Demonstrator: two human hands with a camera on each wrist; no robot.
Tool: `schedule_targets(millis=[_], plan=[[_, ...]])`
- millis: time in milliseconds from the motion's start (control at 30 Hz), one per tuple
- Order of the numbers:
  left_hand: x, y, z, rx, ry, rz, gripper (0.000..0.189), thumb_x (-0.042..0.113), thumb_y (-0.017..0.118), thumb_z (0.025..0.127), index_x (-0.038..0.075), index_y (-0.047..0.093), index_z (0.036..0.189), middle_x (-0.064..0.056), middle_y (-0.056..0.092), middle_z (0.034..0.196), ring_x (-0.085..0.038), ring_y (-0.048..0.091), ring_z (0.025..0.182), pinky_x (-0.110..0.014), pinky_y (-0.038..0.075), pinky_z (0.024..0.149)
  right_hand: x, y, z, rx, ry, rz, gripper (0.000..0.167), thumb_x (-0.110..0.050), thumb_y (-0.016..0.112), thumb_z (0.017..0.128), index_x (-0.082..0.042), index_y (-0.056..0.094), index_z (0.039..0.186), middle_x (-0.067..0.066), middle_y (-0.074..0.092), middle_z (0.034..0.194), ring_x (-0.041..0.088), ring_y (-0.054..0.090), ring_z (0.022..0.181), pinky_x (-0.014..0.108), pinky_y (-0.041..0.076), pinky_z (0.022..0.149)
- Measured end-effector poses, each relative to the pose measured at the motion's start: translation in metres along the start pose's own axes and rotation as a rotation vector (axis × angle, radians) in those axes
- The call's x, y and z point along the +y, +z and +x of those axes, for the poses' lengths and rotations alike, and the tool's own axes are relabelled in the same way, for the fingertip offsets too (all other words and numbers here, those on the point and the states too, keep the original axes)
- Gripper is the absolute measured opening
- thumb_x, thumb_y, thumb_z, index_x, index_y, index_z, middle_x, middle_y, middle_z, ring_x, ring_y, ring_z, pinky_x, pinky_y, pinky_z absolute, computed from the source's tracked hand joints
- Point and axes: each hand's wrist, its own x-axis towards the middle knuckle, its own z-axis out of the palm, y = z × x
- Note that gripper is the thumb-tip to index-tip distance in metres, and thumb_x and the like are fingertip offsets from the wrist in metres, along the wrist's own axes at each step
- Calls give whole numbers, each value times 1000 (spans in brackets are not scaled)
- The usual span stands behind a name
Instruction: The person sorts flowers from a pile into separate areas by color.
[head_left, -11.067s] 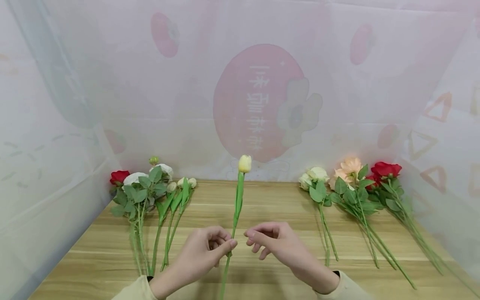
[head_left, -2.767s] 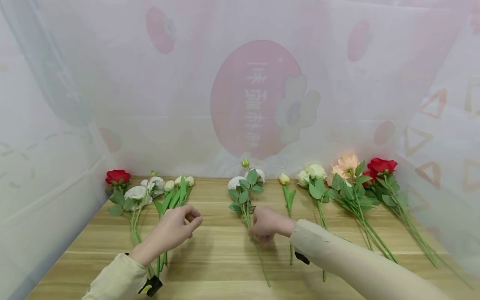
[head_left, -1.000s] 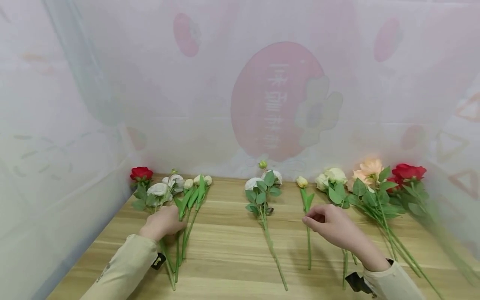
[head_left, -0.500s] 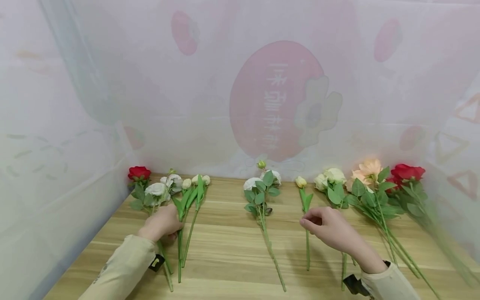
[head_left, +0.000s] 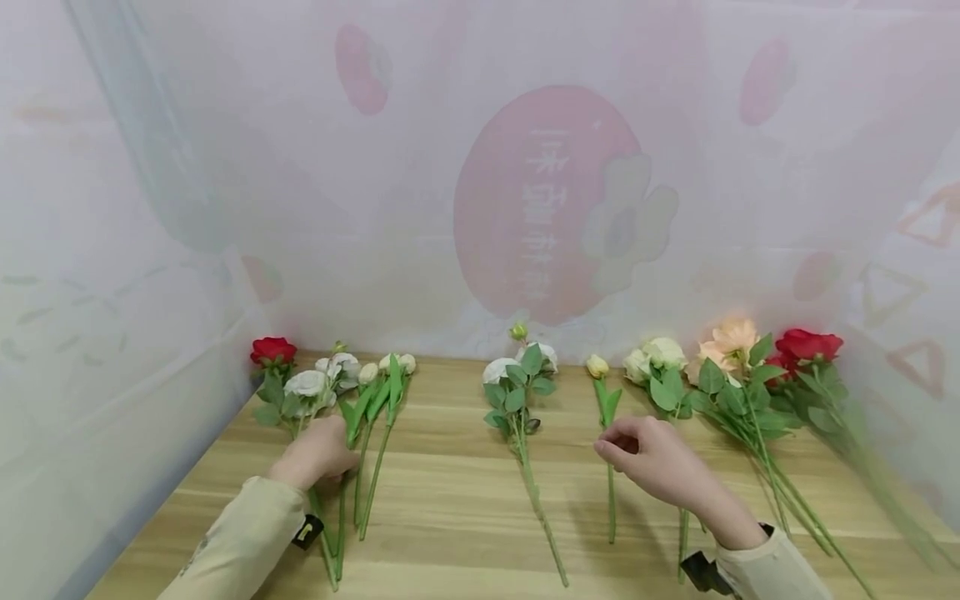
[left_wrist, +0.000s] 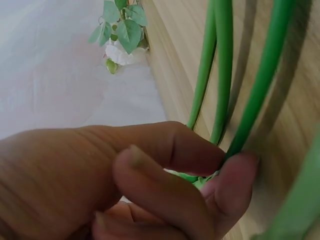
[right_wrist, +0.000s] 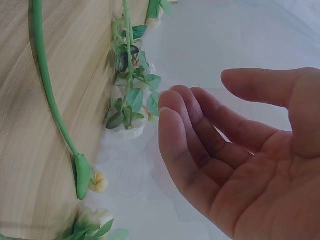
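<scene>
In the head view my left hand (head_left: 318,454) is low over the flowers at the left. The left wrist view shows its thumb and forefinger pinching the green stem (left_wrist: 265,75) of a white tulip (head_left: 367,372). Two more white tulips (head_left: 407,363) lie beside it, their stems side by side. My right hand (head_left: 663,462) hovers over the stem of a yellow tulip (head_left: 597,367) lying on the table. Its fingers are loosely curved with nothing between them, the thumb apart from them in the right wrist view.
On the wooden table (head_left: 450,492), a white rose stem (head_left: 540,512) with a green bud lies mid-table. White roses (head_left: 306,383) and a red rose (head_left: 273,350) lie far left. Cream (head_left: 663,353), peach (head_left: 733,337) and red roses (head_left: 810,343) line the right. A printed cloth wall (head_left: 375,208) stands behind.
The yellow tulip, earlier held upright in my left hand, lies right of centre. The right hand has let go of the white rose stem mid-table. My left hand has gone to the left tulips.
</scene>
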Motion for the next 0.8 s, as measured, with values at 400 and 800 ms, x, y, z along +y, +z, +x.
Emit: schedule_targets(millis=[400, 800], plan=[[-6, -19, 0, -49, 36, -47, 39, 4, 61, 81, 15, 37, 53, 7, 31, 44, -7, 32, 40, -22, 30, 43, -7, 1, 0, 6, -30, 7, 17, -25, 64, 98, -10, 71, 99, -4, 64, 81, 17, 59, 72, 31, 49, 60], [19, -34, -6, 77, 191, -127, 38, 6, 58, 85, 11, 52, 48, 4, 50, 43, -9, 39, 39, -25, 31, 44, -7, 4, -2, 15, -30, 10, 18, -26, 64, 98, -9, 71, 98, -4, 64, 80, 17, 60, 72, 31, 50, 60]])
